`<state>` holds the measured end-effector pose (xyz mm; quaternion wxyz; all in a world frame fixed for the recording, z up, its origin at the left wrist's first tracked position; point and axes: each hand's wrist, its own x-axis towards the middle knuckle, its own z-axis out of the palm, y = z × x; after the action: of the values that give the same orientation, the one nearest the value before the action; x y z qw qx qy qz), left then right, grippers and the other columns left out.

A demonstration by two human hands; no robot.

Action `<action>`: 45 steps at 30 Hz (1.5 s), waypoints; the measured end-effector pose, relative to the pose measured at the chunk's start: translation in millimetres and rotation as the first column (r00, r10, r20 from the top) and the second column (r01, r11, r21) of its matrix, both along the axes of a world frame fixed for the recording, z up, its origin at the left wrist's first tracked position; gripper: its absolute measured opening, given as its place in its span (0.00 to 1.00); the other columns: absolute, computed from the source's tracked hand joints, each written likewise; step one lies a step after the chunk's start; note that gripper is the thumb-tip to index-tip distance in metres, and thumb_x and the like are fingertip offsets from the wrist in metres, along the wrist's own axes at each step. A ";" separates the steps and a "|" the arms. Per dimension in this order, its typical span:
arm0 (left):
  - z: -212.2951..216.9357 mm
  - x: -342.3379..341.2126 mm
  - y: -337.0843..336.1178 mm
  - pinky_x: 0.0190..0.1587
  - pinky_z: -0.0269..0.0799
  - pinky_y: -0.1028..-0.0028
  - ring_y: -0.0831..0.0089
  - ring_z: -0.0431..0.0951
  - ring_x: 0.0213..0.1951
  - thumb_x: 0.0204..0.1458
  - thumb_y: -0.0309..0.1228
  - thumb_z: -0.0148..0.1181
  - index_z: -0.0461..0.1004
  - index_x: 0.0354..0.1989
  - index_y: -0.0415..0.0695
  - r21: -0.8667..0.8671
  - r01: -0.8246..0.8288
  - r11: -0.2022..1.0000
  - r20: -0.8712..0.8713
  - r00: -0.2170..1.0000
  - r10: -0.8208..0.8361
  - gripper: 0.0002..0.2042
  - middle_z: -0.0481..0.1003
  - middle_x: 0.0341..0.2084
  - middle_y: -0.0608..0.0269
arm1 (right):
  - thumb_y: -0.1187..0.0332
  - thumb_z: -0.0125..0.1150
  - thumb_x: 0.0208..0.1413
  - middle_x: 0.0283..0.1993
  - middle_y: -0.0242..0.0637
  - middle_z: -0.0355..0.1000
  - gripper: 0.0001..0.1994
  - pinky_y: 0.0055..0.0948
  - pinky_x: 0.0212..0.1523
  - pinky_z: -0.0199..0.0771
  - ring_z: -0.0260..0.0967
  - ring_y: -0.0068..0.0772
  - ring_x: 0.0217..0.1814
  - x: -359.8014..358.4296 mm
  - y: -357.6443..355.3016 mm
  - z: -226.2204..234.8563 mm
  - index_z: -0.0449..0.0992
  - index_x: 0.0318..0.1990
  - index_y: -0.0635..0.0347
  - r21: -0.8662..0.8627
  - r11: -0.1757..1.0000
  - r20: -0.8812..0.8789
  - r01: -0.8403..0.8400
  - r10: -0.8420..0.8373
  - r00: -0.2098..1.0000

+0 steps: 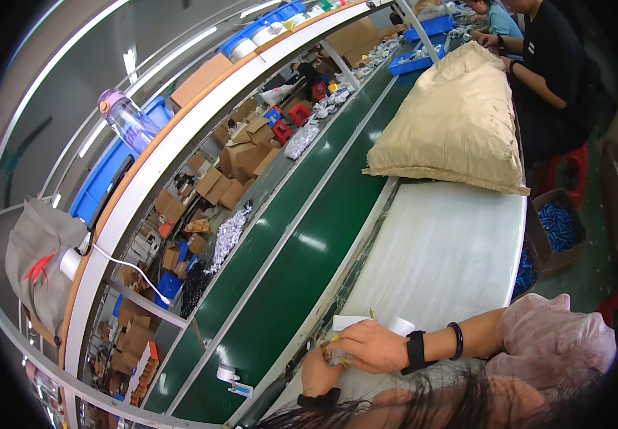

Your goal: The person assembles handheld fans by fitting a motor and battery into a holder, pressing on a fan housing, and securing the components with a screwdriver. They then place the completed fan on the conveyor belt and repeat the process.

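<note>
Head view: your right hand (369, 347) curls closed over small clear-wrapped item (337, 355), pinched against your left hand (317, 372), also closed on it, at near edge of white bench (445, 250). Keep item low over bench, grip firm, white paper slip (352, 322) within reach, away from green conveyor belt (287, 272).

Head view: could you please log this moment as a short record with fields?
Setting: white table beside a green belt
Left hand: on a small clear item, grip unclear
Right hand: over the same item, by a white paper
Wrists: black bands
Behind: tan sack
Others: seated person
</note>
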<state>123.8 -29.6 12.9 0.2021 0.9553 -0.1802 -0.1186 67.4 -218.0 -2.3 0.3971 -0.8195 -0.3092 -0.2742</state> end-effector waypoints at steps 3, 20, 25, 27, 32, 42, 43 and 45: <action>-28.4 -20.6 17.0 0.35 0.71 0.72 0.66 0.75 0.31 0.34 0.30 0.69 0.66 0.45 0.40 -0.240 0.014 0.971 0.224 0.974 0.041 0.26 0.74 0.31 0.55 | 0.72 0.56 0.46 0.49 0.40 0.66 0.23 0.37 0.52 0.59 0.63 0.42 0.53 4.7 4.4 -3.4 0.65 0.53 0.59 0.018 1.000 -0.011 0.011 -0.011 1.000; -79.1 -83.8 44.3 0.46 0.69 0.72 0.71 0.75 0.41 0.44 0.30 0.67 0.61 0.51 0.39 -0.933 -0.095 0.348 -0.168 0.968 -0.186 0.26 0.74 0.39 0.57 | 0.58 0.52 0.57 0.31 0.43 0.72 0.14 0.39 0.48 0.64 0.69 0.46 0.38 0.7 5.0 -7.8 0.73 0.41 0.59 -0.073 0.897 -0.100 -0.436 0.429 0.898; -103.0 -69.2 83.8 0.47 0.68 0.72 0.69 0.75 0.43 0.47 0.34 0.64 0.62 0.51 0.38 -0.654 0.057 0.754 -0.151 0.967 -0.204 0.25 0.74 0.38 0.57 | 0.59 0.51 0.59 0.27 0.45 0.72 0.13 0.42 0.48 0.66 0.69 0.48 0.33 0.1 4.1 -8.9 0.74 0.40 0.58 -0.264 0.830 -0.203 -0.491 0.450 0.870; -105.1 -71.7 84.1 0.47 0.68 0.72 0.70 0.75 0.42 0.48 0.35 0.63 0.62 0.50 0.38 -0.676 0.023 0.737 -0.166 0.969 -0.182 0.24 0.75 0.38 0.57 | 0.61 0.52 0.58 0.28 0.41 0.73 0.11 0.39 0.44 0.68 0.69 0.46 0.32 0.8 5.0 -10.8 0.75 0.37 0.57 -0.220 0.852 -0.201 -0.476 0.438 0.876; -102.7 -68.3 82.9 0.45 0.69 0.73 0.72 0.76 0.41 0.49 0.37 0.62 0.63 0.50 0.39 -0.714 -0.032 0.700 -0.202 0.966 -0.161 0.24 0.75 0.37 0.57 | 0.61 0.53 0.56 0.27 0.39 0.73 0.10 0.39 0.31 0.67 0.68 0.46 0.30 -3.0 5.6 -8.3 0.74 0.33 0.57 -0.005 0.888 -0.129 -0.460 0.456 0.881; -84.1 -81.4 50.9 0.43 0.70 0.75 0.76 0.76 0.39 0.51 0.41 0.60 0.65 0.49 0.39 -0.777 -0.159 0.609 -0.268 0.959 -0.092 0.22 0.77 0.35 0.57 | 0.63 0.55 0.58 0.34 0.38 0.74 0.11 0.33 0.38 0.70 0.71 0.40 0.37 -4.7 1.6 3.4 0.75 0.42 0.61 0.171 0.799 -0.236 -0.577 0.601 0.763; -76.3 -82.2 46.9 0.43 0.70 0.75 0.76 0.76 0.39 0.51 0.41 0.60 0.65 0.49 0.39 -0.775 -0.158 0.612 -0.270 0.958 -0.094 0.22 0.77 0.35 0.57 | 0.63 0.55 0.58 0.34 0.38 0.74 0.11 0.33 0.38 0.70 0.71 0.40 0.37 -4.4 0.5 3.9 0.75 0.42 0.61 0.174 0.800 -0.235 -0.574 0.600 0.765; -63.4 -86.4 44.1 0.40 0.70 0.75 0.76 0.76 0.37 0.51 0.39 0.59 0.65 0.48 0.39 -0.716 -0.129 0.686 -0.187 0.982 -0.011 0.21 0.77 0.34 0.58 | 0.65 0.54 0.59 0.37 0.40 0.74 0.11 0.32 0.44 0.68 0.69 0.40 0.41 -4.5 -0.1 4.5 0.75 0.43 0.62 0.129 0.737 -0.262 -0.664 0.671 0.694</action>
<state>37.4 14.5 -50.6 0.5817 0.7885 -0.1630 -0.1152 62.9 -218.1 2.2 0.5203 -0.6774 -0.5199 0.0087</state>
